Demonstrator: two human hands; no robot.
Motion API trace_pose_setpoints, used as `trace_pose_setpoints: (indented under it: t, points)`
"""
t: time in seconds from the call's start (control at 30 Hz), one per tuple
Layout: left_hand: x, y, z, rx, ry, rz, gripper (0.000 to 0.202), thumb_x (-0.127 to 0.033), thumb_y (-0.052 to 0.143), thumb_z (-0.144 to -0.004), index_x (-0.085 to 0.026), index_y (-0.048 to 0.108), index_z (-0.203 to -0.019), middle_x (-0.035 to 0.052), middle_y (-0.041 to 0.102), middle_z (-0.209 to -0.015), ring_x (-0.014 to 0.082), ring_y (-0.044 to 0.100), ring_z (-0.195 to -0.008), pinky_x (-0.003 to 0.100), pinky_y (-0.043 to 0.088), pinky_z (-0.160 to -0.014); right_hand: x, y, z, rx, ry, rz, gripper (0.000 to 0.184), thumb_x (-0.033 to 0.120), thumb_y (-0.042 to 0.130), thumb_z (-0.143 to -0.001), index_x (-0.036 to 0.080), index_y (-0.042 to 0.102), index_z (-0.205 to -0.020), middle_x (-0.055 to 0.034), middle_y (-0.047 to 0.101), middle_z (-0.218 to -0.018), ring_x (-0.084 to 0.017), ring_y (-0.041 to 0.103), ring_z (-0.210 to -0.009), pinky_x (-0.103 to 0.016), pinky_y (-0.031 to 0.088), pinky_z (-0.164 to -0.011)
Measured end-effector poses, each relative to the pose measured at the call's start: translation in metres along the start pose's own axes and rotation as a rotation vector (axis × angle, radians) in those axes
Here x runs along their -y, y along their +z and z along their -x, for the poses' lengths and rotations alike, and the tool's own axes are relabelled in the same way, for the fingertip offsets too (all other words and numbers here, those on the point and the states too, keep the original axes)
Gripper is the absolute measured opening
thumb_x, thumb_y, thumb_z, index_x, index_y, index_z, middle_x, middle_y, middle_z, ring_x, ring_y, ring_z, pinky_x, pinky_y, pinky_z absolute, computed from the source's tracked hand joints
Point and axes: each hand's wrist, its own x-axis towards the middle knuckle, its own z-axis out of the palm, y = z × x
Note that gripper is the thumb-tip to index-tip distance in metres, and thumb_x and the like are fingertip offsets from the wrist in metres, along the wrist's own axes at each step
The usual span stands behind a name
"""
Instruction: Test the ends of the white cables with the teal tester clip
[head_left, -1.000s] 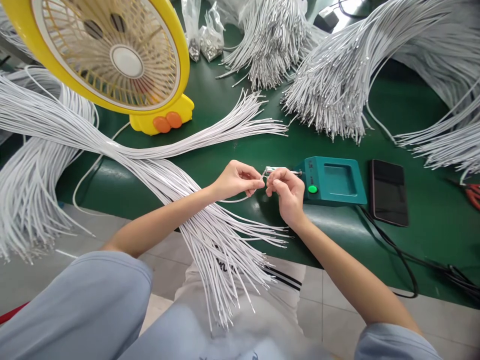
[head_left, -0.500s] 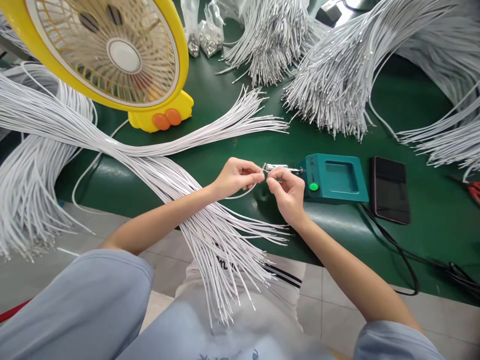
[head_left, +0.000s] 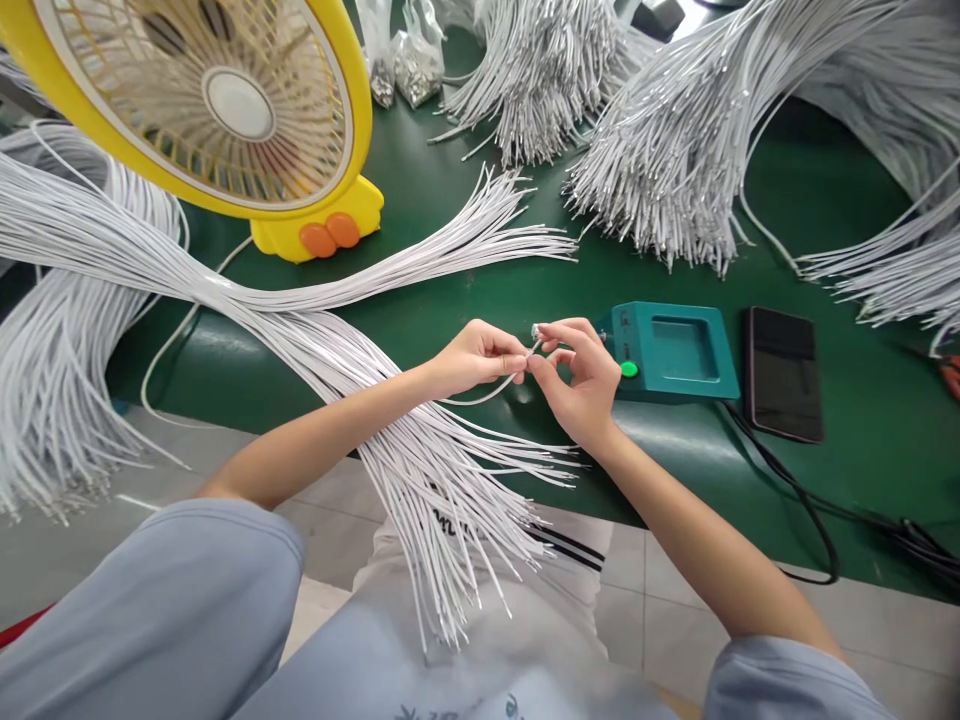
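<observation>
Between finger and thumb of my left hand is a white cable, pinched close to its end; my fingers are closed. My right hand meets it there, its thumb against the cable and its fingers curled around the end. A small pale tip pokes up beside my right index finger, too small to make out. Just right of that hand sits a teal box-shaped device with a green button, its left-hand part hidden behind my fingers. A fanned bundle of white cables lies under my left forearm.
A yellow fan stands at the back left, near bags of small metal parts. More cable bundles lie at the back right. A phone is right of the device, with black cords along the table's front edge.
My right hand has shifted and its fingers have lifted and curled around the cable's end. The cable end has come away from the device's silvery front part, and a pale tip now shows above my fingers.
</observation>
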Motion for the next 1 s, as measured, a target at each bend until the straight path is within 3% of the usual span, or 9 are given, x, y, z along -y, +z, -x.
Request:
trace_pose_setpoints:
  t: [0.3, 0.5, 0.6, 0.7, 0.8, 1.0]
  points:
    - [-0.0017, 0.0022, -0.0002, -0.034, 0.032, 0.044, 0.039, -0.046, 0.077, -0.068, -0.008, 0.069, -0.067, 0.0048, 0.065, -0.06, 0.0044, 0.046, -0.04, 0.019, 0.038, -0.041, -0.0014, 0.0015, 0.0006, -0.089, -0.025, 0.096, 0.017, 0.02, 0.068, -0.076, 0.026, 0.071, -0.092, -0.0035, 0.061, -0.085, -0.015, 0.057, -0.072, -0.028, 0.045, -0.05]
    - [-0.0036, 0.0039, -0.0006, -0.066, 0.016, 0.069, 0.04, -0.046, 0.078, -0.065, -0.008, 0.07, -0.07, 0.0046, 0.066, -0.06, 0.0043, 0.047, -0.039, 0.018, 0.039, -0.04, -0.0006, 0.0026, 0.0015, -0.123, -0.023, 0.088, 0.005, 0.022, 0.07, -0.076, 0.024, 0.068, -0.08, -0.0032, 0.06, -0.083, -0.015, 0.056, -0.071, -0.028, 0.045, -0.051]
    - [-0.0039, 0.0033, -0.0005, -0.069, 0.013, 0.053, 0.041, -0.047, 0.078, -0.066, -0.007, 0.071, -0.072, 0.0048, 0.066, -0.059, 0.0045, 0.047, -0.04, 0.019, 0.039, -0.041, -0.0002, 0.0016, 0.0009, -0.106, 0.063, -0.041, 0.009, 0.03, 0.064, -0.082, 0.022, 0.065, -0.076, -0.0037, 0.057, -0.084, -0.014, 0.056, -0.071, -0.027, 0.046, -0.05]
    - [-0.003, 0.0019, -0.0002, -0.034, 0.027, 0.03, 0.038, -0.045, 0.076, -0.069, -0.007, 0.072, -0.075, 0.0048, 0.066, -0.06, 0.0042, 0.046, -0.041, 0.019, 0.037, -0.042, -0.0013, 0.0006, -0.0009, -0.045, 0.203, -0.248, 0.016, 0.038, 0.061, -0.084, 0.023, 0.067, -0.089, -0.0043, 0.058, -0.089, -0.014, 0.058, -0.074, -0.025, 0.048, -0.05]
    - [-0.0017, 0.0011, 0.0, -0.004, 0.056, -0.003, 0.034, -0.042, 0.074, -0.072, -0.007, 0.072, -0.073, 0.0051, 0.066, -0.061, 0.0033, 0.043, -0.041, 0.019, 0.035, -0.042, -0.0033, 0.0004, -0.0025, -0.007, 0.278, -0.364, 0.021, 0.034, 0.07, -0.077, 0.025, 0.067, -0.096, -0.0022, 0.062, -0.087, -0.013, 0.06, -0.072, -0.024, 0.049, -0.051]
    - [-0.0009, 0.0016, -0.0005, 0.001, 0.04, -0.019, 0.037, -0.043, 0.075, -0.07, -0.007, 0.071, -0.07, 0.007, 0.067, -0.062, 0.0041, 0.045, -0.042, 0.019, 0.038, -0.043, -0.0021, 0.0008, -0.0049, -0.034, 0.356, -0.391, 0.023, 0.03, 0.078, -0.069, 0.022, 0.066, -0.087, 0.0006, 0.065, -0.076, -0.01, 0.058, -0.055, -0.026, 0.048, -0.05]
